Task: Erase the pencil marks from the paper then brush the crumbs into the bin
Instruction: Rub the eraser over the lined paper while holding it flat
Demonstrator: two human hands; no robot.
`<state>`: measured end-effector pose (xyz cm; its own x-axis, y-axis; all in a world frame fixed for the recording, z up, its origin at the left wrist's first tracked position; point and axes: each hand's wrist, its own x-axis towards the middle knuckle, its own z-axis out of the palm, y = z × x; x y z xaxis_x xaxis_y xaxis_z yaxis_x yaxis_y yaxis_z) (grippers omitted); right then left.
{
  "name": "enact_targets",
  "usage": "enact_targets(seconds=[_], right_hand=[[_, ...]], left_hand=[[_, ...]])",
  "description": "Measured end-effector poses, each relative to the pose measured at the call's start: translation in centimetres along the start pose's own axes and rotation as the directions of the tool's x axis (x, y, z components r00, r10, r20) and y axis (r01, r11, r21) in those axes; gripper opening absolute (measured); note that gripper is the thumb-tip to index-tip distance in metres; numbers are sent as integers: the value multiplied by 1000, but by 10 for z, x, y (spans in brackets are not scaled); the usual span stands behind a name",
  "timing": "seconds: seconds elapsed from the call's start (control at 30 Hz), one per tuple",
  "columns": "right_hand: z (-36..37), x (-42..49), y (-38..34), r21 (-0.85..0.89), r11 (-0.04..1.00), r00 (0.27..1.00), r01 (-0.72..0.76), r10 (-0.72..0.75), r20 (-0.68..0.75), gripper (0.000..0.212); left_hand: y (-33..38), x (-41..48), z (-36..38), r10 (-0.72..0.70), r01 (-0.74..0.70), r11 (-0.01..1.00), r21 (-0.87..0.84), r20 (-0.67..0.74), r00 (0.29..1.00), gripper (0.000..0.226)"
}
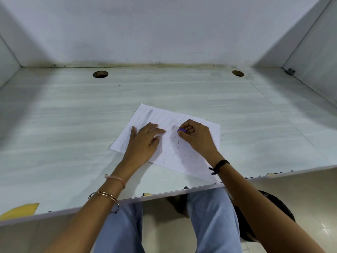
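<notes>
Presses the left hand (144,141) flat on the white paper (169,143), fingers straight and close together, thumb spread out to the side; pinches a small purple eraser (182,130) in the curled fingers of the right hand (195,136), just beside the left fingertips and down against the sheet. Has the paper under both hands: thin, rectangular, lying askew on the surface (73,115), its near corner reaching the front edge below the right wrist; shows faint grey pencil lines (145,115) beyond the left hand, long and roughly parallel; shows dark, thread-like crumbs (179,148) scattered on the sheet between the two wrists, a few more off it past the right hand. Rests on a pale, smooth, faintly streaked surface with two round holes (100,74) well beyond the hands; carries a torn yellow patch (20,209) near the front edge, left of the left forearm. Wears a pink band (115,179) and thin metal bangles (105,195) on the left wrist; a black knotted thread (219,165) on the right.
</notes>
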<state>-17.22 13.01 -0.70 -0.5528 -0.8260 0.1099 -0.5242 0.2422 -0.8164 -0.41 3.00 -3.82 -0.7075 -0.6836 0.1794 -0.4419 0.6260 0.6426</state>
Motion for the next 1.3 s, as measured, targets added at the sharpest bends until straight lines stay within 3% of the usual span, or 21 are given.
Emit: enact_targets(seconds=[0.1, 0.2, 0.27, 0.43, 0.5, 0.6, 0.73, 0.9, 1.03, 1.2, 1.3], right_hand=[[-1, -7, -12, -18, 1000, 996, -8, 10, 90, 6], [3, -32, -26, -15, 999, 943, 39, -32, 330, 9], [5, -41, -29, 3, 995, 905, 102, -94, 416, 8], [10, -36, -30, -86, 972, 921, 219, -177, 347, 7], [12, -45, -31, -121, 948, 890, 294, -225, 395, 7], [9, -48, -34, -114, 932, 846, 345, -256, 468, 8], [5, -25, -33, -196, 931, 913, 307, -230, 338, 4], [6, -44, -40, -139, 928, 822, 344, -227, 522, 5], [6, -31, -38, -191, 923, 887, 334, -239, 395, 5], [8, -46, -42, -169, 923, 838, 346, -223, 497, 4], [6, -31, -38, -209, 922, 889, 325, -223, 401, 5]], left_hand=[[-3, -4, 1, 9, -21, 990, 140, 85, 996, 39], [-1, -5, 5, -28, -26, 947, 321, 163, 986, 69], [0, -6, 8, -32, -38, 916, 399, 167, 985, 80], [-2, -5, 10, -35, -54, 874, 483, 173, 984, 69], [-1, -5, 10, -31, -57, 872, 485, 170, 985, 53], [1, -6, 9, -29, -56, 879, 473, 171, 985, 50], [1, -5, 9, -34, -51, 879, 475, 168, 985, 50], [0, -6, 10, -9, -73, 869, 490, 163, 987, 51], [0, -6, 9, -11, -89, 846, 526, 184, 983, 51], [1, -6, 9, -19, -68, 873, 484, 173, 985, 50], [1, -6, 9, -20, -66, 869, 490, 168, 986, 51]])
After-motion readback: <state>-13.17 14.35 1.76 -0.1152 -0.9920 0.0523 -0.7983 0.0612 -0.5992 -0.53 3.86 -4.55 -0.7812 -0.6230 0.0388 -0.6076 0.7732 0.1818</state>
